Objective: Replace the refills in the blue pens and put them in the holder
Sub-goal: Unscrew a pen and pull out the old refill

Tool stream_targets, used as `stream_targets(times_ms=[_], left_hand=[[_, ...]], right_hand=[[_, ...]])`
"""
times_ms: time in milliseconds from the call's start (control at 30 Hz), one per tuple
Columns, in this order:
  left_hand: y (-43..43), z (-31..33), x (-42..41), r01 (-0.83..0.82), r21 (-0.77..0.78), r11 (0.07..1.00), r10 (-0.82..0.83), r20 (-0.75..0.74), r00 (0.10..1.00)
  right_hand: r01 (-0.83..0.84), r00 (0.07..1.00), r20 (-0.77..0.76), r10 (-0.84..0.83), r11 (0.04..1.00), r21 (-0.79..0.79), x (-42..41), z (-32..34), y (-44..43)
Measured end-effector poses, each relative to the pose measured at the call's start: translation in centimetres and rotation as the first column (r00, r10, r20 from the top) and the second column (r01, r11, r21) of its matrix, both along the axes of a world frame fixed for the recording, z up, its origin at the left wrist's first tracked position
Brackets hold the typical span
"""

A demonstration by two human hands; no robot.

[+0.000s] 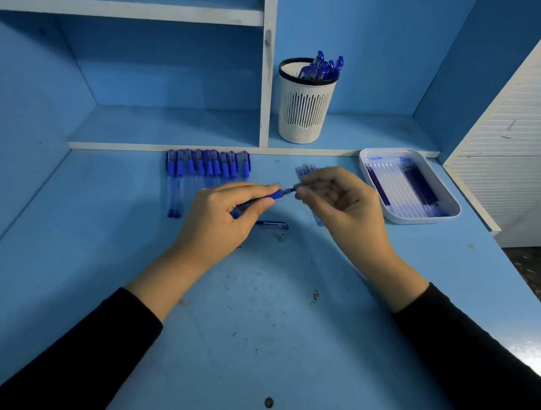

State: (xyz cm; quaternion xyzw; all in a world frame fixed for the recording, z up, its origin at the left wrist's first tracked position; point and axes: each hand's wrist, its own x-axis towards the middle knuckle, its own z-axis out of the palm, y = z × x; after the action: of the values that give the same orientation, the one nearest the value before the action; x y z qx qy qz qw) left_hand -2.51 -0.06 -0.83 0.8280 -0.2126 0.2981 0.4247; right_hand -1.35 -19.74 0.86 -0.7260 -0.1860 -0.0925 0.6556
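Note:
My left hand (229, 216) grips a blue pen barrel (275, 194) held level above the desk. My right hand (338, 201) pinches the refill (290, 190) that sticks out of the barrel's right end. A blue pen cap (272, 225) and a small metal tip (282, 238) lie on the desk just below the hands. A row of several capped blue pens (207, 169) lies at the back left. Loose refills (306, 170) lie behind my right hand. The white slotted holder (306, 109) with several blue pens in it stands on the shelf ledge.
A white tray (420, 217) with several refills sits at the right. Shelf dividers rise behind the desk, and a white slatted panel (510, 148) stands at the far right. The blue desk (268, 314) is scuffed in front.

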Motion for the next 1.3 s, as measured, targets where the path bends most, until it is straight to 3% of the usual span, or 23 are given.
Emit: stream_targets(times_ms=[133, 300, 367, 567, 700, 767, 867, 1000, 1300], left_hand=[[0.6, 0.0, -0.8, 0.01, 0.022, 1.0, -0.01, -0.025, 1.0], [1.6, 0.1, -1.3, -0.008, 0.025, 1.0, 0.009, -0.045, 0.999], [1.9, 0.0, -1.4, -0.018, 0.028, 0.999, 0.02, -0.056, 0.998], [3.0, -0.4, -1.7, -0.013, 0.055, 0.998, 0.018, -0.088, 0.996], [3.0, -0.5, -1.7, 0.005, 0.066, 0.998, 0.002, -0.102, 0.995], [3.0, -0.5, -1.7, 0.013, 0.064, 0.998, -0.006, -0.106, 0.994], [2.9, -0.5, -1.7, 0.018, 0.068, 0.998, -0.011, -0.111, 0.994], [2.9, -0.5, -1.8, 0.032, 0.076, 0.997, -0.023, -0.113, 0.993], [2.5, -0.7, -2.0, 0.083, 0.081, 0.993, -0.073, -0.115, 0.991]], right_hand=[[-0.016, 0.998, -0.058, 0.014, 0.999, -0.037, -0.4, -0.2, 0.5], [-0.068, 0.972, -0.22, 0.079, 0.996, 0.059, -0.9, 0.2, 0.4], [-0.051, 0.969, -0.244, 0.05, 0.999, 0.004, -1.0, 0.0, 0.1], [-0.087, 0.996, -0.018, 0.088, 0.893, -0.443, -1.6, -1.4, -0.6], [-0.054, 0.98, 0.128, 0.15, 0.829, -0.557, -1.6, -1.9, -0.3], [-0.044, 0.988, 0.107, 0.115, 0.856, -0.514, -1.5, -1.9, -0.2], [-0.043, 0.999, -0.039, 0.034, 0.967, -0.251, -1.5, -1.5, -0.1], [0.0, 0.997, -0.074, -0.002, 1.0, -0.029, -1.4, -1.0, 0.4], [-0.135, 0.98, -0.147, 0.13, 0.991, -0.024, -1.8, -1.5, 1.0]])
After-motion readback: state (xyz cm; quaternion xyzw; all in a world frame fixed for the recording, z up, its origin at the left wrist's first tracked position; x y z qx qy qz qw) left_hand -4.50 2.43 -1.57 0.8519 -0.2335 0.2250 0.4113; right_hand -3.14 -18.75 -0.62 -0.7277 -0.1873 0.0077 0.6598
